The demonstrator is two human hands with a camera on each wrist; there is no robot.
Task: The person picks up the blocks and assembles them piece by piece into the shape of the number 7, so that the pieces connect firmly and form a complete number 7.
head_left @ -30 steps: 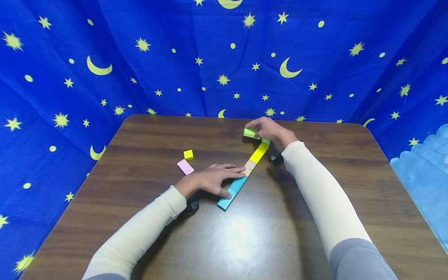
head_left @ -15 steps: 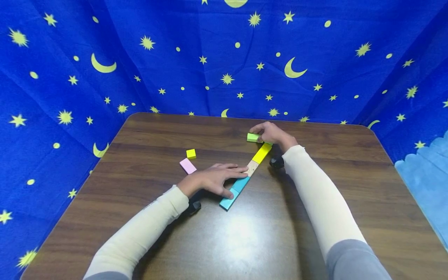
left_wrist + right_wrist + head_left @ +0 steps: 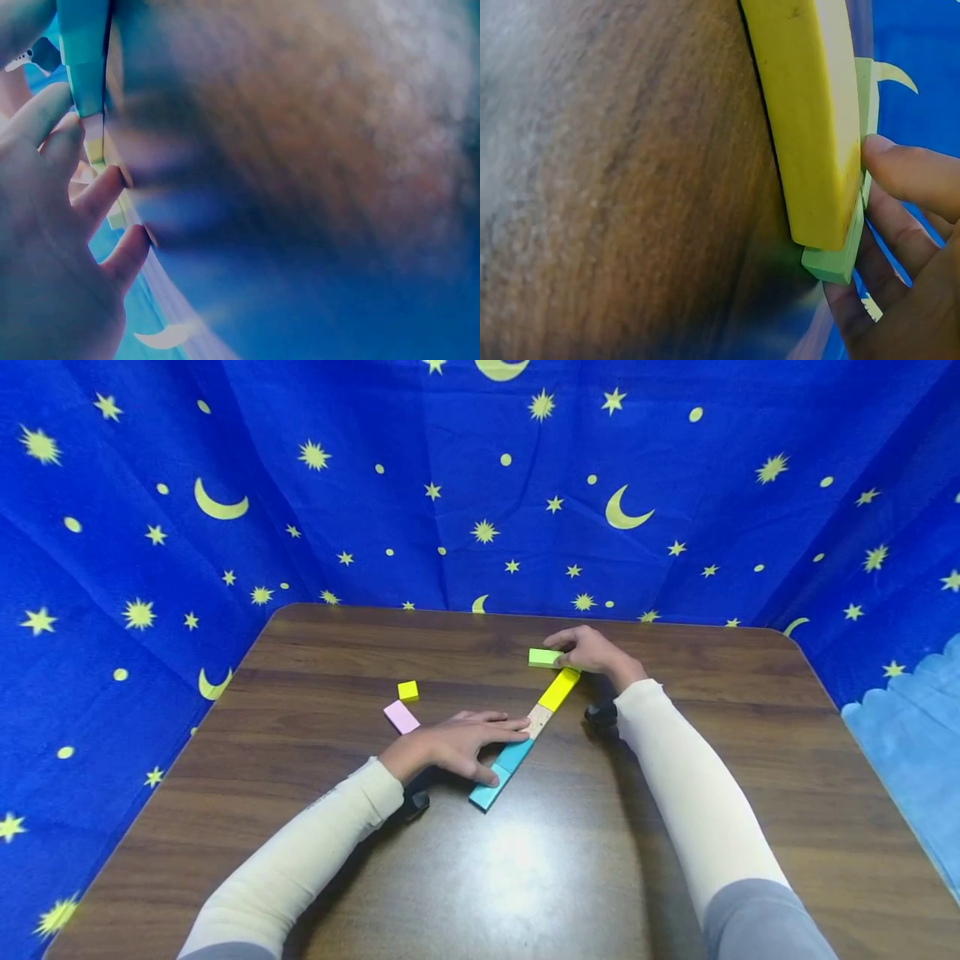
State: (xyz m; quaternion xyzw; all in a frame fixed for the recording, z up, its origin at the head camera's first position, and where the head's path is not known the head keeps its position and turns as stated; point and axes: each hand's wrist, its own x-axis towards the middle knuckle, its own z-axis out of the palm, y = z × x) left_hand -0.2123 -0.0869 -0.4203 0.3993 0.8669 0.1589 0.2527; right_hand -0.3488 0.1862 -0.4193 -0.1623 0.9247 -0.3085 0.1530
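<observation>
A slanting row of flat blocks runs across the table: two turquoise blocks, a speckled beige one and a yellow block. At its far end a green block lies against the yellow one, mostly hidden in the head view. My left hand rests over the row with fingers spread and fairly straight, thumb on the nearest turquoise block. My right hand pinches a light green block between thumb and fingers, its end close to the other green block; whether they touch is unclear.
To the left lie a small yellow block and a pink block, the pink one near my left wrist. A blue star-patterned cloth hangs behind the table's back edge. Light blue fabric is beyond the right edge.
My right hand has brought the light green block down and nearer to me, towards the far end of the row. My left hand has stayed in place on the row.
</observation>
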